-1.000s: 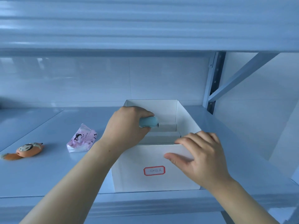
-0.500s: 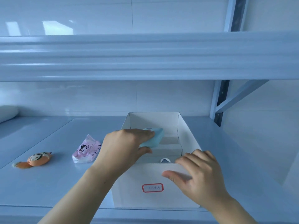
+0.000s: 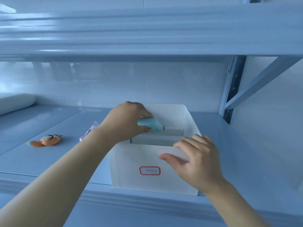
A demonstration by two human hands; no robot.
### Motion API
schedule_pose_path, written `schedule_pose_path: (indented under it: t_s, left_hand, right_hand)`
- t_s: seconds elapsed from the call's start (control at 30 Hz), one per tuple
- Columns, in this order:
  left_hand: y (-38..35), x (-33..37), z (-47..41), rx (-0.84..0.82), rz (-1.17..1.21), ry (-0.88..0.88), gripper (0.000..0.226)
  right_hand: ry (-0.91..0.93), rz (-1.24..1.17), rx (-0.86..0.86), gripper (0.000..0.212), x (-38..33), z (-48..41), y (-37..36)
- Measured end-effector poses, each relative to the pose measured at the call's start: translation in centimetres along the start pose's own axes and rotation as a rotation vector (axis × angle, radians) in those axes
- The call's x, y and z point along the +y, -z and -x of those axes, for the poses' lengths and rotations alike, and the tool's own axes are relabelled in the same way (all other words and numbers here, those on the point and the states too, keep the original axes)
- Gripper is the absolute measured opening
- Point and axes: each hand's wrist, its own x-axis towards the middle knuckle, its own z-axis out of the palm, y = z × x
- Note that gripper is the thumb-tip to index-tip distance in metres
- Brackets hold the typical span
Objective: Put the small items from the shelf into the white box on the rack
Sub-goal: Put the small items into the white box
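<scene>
Beside the white box (image 3: 131,163), an orange toy (image 3: 49,140) and pink packet (image 3: 89,132).

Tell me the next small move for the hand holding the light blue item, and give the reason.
Probably open the left hand and let the light blue item drop. It already hangs over the open white box, which the right hand steadies at its front rim.

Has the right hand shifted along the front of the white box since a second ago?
No. The right hand still grips the front right corner of the white box, thumb just above and right of the red label, as before.
</scene>
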Motion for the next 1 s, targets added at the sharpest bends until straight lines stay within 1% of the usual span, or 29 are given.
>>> schedule_pose_path:
  t_s: [0.1, 0.17, 0.23, 0.37, 0.53, 0.6, 0.67, 0.77, 0.83, 0.9, 1.0]
  left_hand:
    - [0.1, -0.3, -0.2, -0.019, 0.116, 0.049, 0.026]
    - [0.3, -0.4, -0.2, -0.013, 0.163, 0.062, 0.031]
    - [0.6, -0.5, 0.0, -0.062, 0.174, 0.054, 0.035]
    - [0.6, -0.9, 0.4, -0.229, 0.140, 0.056, 0.028]
    - [-0.8, -0.8, -0.1, -0.376, 0.073, 0.036, 0.021]
    - [-1.4, -0.8, -0.2, -0.434, 0.015, 0.042, 0.024]
    - [-1.5, -0.8, 0.1, -0.368, 0.001, 0.061, 0.028]
    - [-0.9, -0.4, 1.0, -0.134, 0.029, 0.035, 0.028]
    - [-0.6, 0.1, 1.8, -0.027, 0.114, 0.032, 0.027]
    - [-0.6, 0.7, 2.7, -0.021, 0.163, 0.023, 0.027]
    - [-1.1, 1.2, 3.3, -0.069, 0.221, 0.058, 0.027]
  right_hand:
    - [-0.007, 0.005, -0.006, 0.044, 0.0, 0.1, 0.1]
    - [-0.011, 0.004, -0.007, 0.044, 0.0, 0.1, 0.0]
    - [-0.015, 0.002, -0.005, 0.043, 0.1, 0.2, 0.0]
    - [-0.025, -0.001, -0.002, 0.043, 0.0, 0.3, -0.1]
    - [-0.028, 0.003, -0.017, 0.044, 0.0, 0.3, 0.0]
    - [-0.030, 0.007, -0.019, 0.044, -0.1, 0.3, 0.0]
    - [-0.032, 0.007, -0.016, 0.045, -0.1, 0.3, 0.0]
    - [-0.031, 0.003, -0.014, 0.045, -0.1, 0.2, 0.0]
    - [-0.033, 0.002, -0.016, 0.045, -0.1, 0.2, 0.0]
    - [-0.035, 0.002, -0.020, 0.044, -0.1, 0.2, 0.0]
    - [-0.040, 0.011, -0.042, 0.042, -0.2, 0.1, 0.1]
